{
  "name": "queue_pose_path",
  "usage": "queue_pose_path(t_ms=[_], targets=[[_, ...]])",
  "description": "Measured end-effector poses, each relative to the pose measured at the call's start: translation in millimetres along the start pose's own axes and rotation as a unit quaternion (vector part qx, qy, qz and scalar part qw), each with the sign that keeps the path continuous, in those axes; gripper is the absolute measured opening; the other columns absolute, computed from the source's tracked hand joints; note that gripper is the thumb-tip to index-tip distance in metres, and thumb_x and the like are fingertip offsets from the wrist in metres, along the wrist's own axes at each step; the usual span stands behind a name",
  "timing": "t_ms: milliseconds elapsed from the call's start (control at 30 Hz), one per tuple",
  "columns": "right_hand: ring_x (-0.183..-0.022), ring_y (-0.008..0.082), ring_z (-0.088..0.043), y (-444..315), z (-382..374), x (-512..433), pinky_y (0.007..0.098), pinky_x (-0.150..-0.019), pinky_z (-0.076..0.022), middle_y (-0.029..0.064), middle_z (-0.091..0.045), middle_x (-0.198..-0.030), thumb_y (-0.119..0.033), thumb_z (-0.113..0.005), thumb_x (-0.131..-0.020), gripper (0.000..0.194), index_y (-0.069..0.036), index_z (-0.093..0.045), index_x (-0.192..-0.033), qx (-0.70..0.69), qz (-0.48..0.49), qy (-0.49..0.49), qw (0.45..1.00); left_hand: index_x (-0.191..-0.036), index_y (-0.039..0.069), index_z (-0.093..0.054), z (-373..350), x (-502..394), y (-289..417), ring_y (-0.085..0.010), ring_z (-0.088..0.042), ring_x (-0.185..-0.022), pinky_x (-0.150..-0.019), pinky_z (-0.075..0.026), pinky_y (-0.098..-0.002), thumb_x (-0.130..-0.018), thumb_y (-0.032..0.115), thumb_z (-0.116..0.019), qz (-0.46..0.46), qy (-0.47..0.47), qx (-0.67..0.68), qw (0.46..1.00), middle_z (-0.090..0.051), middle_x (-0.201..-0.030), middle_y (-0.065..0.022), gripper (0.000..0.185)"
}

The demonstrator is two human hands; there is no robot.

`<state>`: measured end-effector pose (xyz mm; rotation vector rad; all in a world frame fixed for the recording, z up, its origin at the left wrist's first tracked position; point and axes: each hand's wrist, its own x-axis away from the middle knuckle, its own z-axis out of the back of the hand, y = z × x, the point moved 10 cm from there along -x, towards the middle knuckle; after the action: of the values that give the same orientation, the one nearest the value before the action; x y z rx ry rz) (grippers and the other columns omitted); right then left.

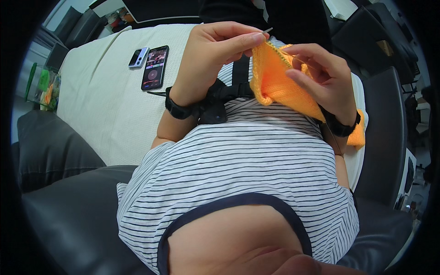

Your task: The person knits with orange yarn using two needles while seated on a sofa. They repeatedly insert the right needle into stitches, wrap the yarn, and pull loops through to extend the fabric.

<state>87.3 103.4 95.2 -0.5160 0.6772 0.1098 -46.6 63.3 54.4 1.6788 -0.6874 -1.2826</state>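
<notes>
An orange knitted piece (pixel 275 77) hangs in front of my striped shirt, a row of stitches along its slanting top edge. My left hand (pixel 218 51) pinches its upper left corner between thumb and fingers, together with a knitting needle (pixel 268 30) whose grey tip pokes out past the fingertips. At the right side of the piece, my right hand (pixel 326 77) has its fingers curled around the upper edge, the thumb over the front face. A thin orange strand (pixel 297 56) runs by the right fingers. Whether those fingers also grip a needle is hidden.
On a cream-covered surface (pixel 103 113) at left lie a black smartphone (pixel 155 68) with its screen lit and a small flip phone (pixel 138 57). More orange knitted material (pixel 359 132) rests beyond my right wrist. A dark sofa cushion (pixel 51 147) and a clear green-rimmed container (pixel 44 87) are at far left.
</notes>
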Motion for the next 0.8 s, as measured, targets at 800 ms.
queue_pose_path(t_ms=[800], targets=[[-0.071,0.0098,-0.062,15.9,3.4,12.4,0.0161,-0.061,-0.0491,0.0088,-0.063,-0.081,-0.006,-0.062,-0.077,0.023,0.001,-0.059,-0.098,-0.103,-0.066,0.041,0.992,-0.1,0.002,-0.061,-14.3,3.8,20.6,-0.0115,-0.059,-0.077,-0.069,-0.048,-0.0185,-0.08,0.007,-0.057,-0.126,-0.079,-0.083,0.985,-0.061,-0.085,-0.0066,0.021]])
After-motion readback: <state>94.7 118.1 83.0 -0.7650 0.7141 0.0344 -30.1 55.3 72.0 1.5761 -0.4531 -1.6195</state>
